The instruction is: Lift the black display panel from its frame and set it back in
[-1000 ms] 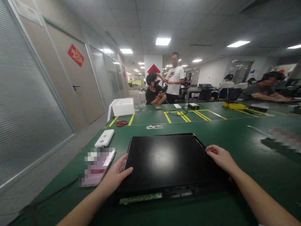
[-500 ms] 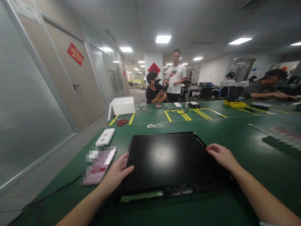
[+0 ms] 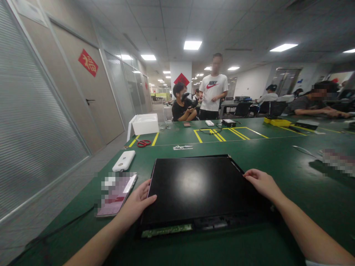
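Note:
A black flat display panel lies in a dark frame on the green table. Along its near edge a strip of green circuit board shows. My left hand grips the panel's left edge, thumb on the top face and fingers against the side. At the right edge my right hand pinches the rim between thumb and fingers. The panel's underside is hidden.
Left of the panel are a phone and a white power bank. Beyond lie red scissors, small white pieces, a white box and a yellow tray. Two people are behind the table.
The standing person in the white shirt has shifted to the right. My hands and the display panel look almost unmoved.

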Demonstrator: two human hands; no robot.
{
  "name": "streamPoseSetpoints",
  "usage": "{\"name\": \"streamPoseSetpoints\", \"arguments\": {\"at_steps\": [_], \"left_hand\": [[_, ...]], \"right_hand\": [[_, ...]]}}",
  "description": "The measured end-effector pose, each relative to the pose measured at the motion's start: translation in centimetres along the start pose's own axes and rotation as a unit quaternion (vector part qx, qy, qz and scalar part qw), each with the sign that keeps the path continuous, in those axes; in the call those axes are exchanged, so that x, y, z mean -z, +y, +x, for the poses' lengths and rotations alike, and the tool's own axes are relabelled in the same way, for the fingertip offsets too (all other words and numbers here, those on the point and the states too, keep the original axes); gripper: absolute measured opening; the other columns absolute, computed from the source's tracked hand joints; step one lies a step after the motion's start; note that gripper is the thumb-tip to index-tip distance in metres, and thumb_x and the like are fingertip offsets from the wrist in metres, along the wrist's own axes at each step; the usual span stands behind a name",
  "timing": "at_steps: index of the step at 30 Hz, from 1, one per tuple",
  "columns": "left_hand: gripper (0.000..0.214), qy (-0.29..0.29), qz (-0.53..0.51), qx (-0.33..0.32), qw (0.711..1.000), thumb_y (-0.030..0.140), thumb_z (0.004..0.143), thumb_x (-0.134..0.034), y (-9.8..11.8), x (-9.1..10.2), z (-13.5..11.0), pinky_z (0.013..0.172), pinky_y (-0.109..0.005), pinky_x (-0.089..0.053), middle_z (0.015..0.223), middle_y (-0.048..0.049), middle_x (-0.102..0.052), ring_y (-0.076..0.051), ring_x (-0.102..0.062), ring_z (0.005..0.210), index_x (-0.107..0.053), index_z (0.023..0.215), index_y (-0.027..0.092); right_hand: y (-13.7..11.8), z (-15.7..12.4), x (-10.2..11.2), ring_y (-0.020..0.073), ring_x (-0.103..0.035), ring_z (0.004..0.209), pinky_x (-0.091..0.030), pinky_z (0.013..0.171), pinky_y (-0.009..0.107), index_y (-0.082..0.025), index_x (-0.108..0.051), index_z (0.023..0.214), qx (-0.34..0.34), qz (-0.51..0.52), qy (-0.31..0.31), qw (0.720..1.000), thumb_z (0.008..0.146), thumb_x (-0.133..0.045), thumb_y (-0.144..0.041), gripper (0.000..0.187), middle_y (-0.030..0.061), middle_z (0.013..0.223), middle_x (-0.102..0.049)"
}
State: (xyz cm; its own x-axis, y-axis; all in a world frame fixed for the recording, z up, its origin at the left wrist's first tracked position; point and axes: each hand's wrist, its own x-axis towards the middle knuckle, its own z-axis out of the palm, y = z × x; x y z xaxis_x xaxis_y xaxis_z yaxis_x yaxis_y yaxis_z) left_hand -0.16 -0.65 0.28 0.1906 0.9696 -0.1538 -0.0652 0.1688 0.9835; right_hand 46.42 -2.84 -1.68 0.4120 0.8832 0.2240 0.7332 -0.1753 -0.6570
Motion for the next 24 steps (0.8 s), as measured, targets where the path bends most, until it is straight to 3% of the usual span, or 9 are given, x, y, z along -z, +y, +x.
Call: {"name": "streamPoseSetpoints", "arguments": {"at_steps": [10, 15, 20, 24], "left_hand": [[0.088, -0.004, 0.014, -0.016, 1.0, 0.033, 0.056, -0.088, 0.0, 0.1, 0.2, 0.113, -0.048, -0.035, 0.141, -0.0204, -0.055, -0.037, -0.046, 0.134, -0.05, 0.133, 0.013], [0.079, 0.003, 0.013, -0.039, 0.999, 0.034, 0.06, -0.085, 0.0, 0.1, 0.1, 0.115, -0.048, -0.033, 0.147, -0.0159, -0.05, -0.035, -0.041, 0.138, -0.055, 0.131, 0.018], [0.061, 0.077, 0.149, -0.104, 0.98, 0.039, 0.059, -0.084, -0.4, 1.0, 0.4, 0.118, -0.045, -0.023, 0.156, -0.0127, -0.037, -0.036, -0.025, 0.146, -0.068, 0.116, 0.021], [0.062, 0.084, 0.271, -0.119, 0.951, 0.04, 0.061, -0.078, -1.1, 1.8, 0.9, 0.118, -0.052, -0.02, 0.155, -0.016, -0.036, -0.036, -0.026, 0.145, -0.066, 0.117, 0.018]], "right_hand": [[0.4, 0.1, 0.0, 0.0213, -0.064, 0.071, -0.046, 0.069, 0.033, -0.025, -0.07, 0.072, -0.005, -0.005, -0.009, 1.0, 0.071, -0.057, -0.034, 0.015, 0.0013, 0.072, -0.072], [0.6, 0.2, 0.0, 0.022, -0.066, 0.074, -0.045, 0.07, 0.033, -0.026, -0.07, 0.074, -0.019, -0.014, -0.015, 1.0, 0.071, -0.057, -0.034, 0.016, 0.001, 0.075, -0.073], [0.6, 0.2, 0.0, 0.0217, -0.065, 0.073, -0.045, 0.069, 0.032, -0.025, -0.07, 0.072, -0.014, -0.015, -0.012, 1.0, 0.07, -0.056, -0.033, 0.016, 0.0013, 0.074, -0.074], [0.5, 0.3, 0.0, 0.0227, -0.066, 0.075, -0.046, 0.07, 0.033, -0.025, -0.07, 0.072, -0.014, -0.012, -0.011, 1.0, 0.069, -0.055, -0.035, 0.019, 0.0011, 0.074, -0.074]]}}
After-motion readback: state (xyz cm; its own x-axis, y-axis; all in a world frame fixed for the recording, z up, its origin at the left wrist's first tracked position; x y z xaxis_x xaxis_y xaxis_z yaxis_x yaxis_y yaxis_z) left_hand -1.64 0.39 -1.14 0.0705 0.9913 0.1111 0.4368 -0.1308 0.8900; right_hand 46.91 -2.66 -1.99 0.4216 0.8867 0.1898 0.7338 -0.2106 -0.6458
